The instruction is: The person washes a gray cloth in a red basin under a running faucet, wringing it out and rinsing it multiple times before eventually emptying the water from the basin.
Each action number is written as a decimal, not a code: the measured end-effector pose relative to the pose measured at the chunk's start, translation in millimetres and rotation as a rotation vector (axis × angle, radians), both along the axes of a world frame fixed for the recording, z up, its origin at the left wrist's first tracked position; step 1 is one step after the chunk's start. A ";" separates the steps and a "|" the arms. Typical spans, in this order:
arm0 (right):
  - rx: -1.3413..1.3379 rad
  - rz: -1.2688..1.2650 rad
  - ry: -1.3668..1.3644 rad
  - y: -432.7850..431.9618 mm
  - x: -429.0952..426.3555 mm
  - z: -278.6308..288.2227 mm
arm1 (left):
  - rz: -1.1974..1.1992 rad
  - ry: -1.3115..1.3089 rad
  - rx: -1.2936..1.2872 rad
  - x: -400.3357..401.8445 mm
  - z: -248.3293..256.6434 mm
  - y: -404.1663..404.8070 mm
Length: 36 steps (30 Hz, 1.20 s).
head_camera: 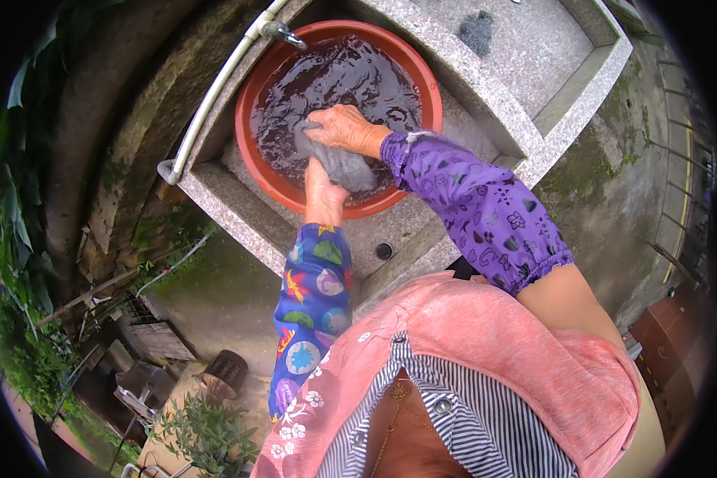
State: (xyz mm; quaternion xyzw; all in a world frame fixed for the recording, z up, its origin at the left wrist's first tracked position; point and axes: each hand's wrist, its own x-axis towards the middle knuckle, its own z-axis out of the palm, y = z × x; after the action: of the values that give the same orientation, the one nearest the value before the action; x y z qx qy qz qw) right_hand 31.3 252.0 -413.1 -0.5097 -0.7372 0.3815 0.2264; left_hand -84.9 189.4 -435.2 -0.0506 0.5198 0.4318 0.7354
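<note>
A wet grey cloth (349, 167) hangs between my hands above the water in a round red plastic basin (248, 158). My right hand (342, 126), in a purple printed sleeve cover, is closed around the cloth's upper part. Lower down, my left hand (322, 186) grips the cloth near the basin's front rim; its fingers are mostly hidden behind the fabric. Dark, rippled water (358, 71) fills much of the basin. On my left arm is a blue patterned sleeve cover (313, 287).
The basin stands inside a speckled stone sink (227, 203) with a drain hole (383, 251). A metal tap (284, 34) on a white pipe (215, 89) juts over the rim. A dark scrubbing pad or wad (477, 33) lies in the adjoining compartment. A potted plant (206, 427) stands lower left.
</note>
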 end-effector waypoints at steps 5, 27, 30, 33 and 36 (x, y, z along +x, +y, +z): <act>-0.101 -0.052 -0.542 36.6 67.4 -51.8 | 0.052 0.024 0.051 -19.3 10.0 -5.2; -0.205 -0.072 0.591 -72.9 -6.9 65.0 | 0.015 -0.238 -0.035 -2.1 4.1 10.6; -0.070 -0.009 0.356 -49.9 -6.7 37.2 | 0.073 -0.354 0.362 -2.9 -9.8 -2.5; 0.070 -0.038 -0.065 -6.1 30.2 -16.3 | 0.001 -0.042 -0.037 22.2 23.2 2.6; 0.170 0.028 -0.384 14.0 58.9 -49.8 | 0.017 -0.013 0.080 -7.7 13.3 -2.8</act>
State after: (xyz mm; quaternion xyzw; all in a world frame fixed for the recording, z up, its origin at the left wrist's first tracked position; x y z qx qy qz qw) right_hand 90.2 266.0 -462.9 -0.5420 -0.8032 0.2168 0.1185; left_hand -92.6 186.6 -421.9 -0.0285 0.4970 0.4581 0.7364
